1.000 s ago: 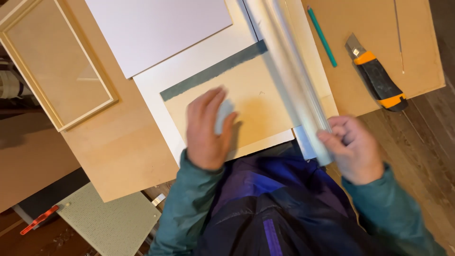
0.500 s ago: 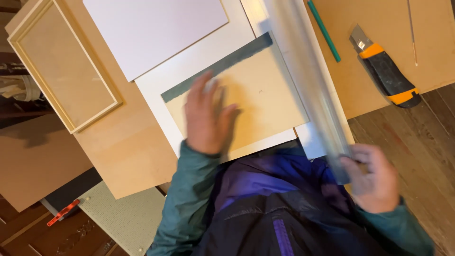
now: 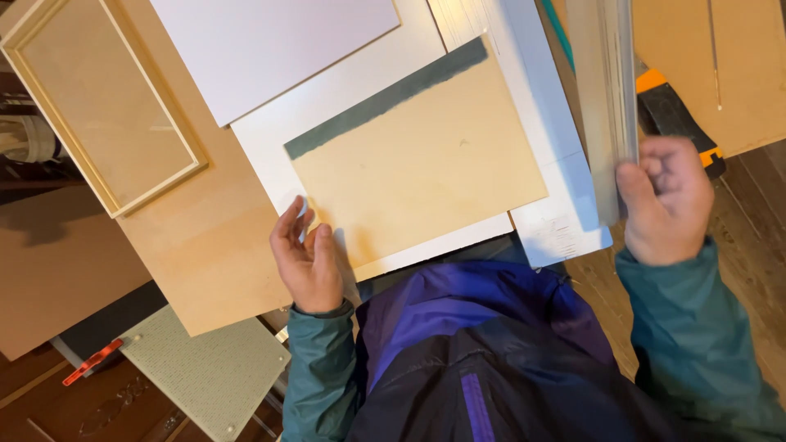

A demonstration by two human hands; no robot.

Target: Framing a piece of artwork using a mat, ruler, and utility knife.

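right hand (image 3: pixel 665 200) fingers clamp metal ruler (image 3: pixel 607 98).

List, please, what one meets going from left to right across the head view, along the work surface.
Wooden frame → left hand → tan sheet with a dark green strip → long metal straightedge held by the right hand → orange and black utility knife.

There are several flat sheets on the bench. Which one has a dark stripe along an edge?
The tan sheet lying on the white board, by the left hand. A dark green band runs along its upper edge; the pale sheet above is plain.
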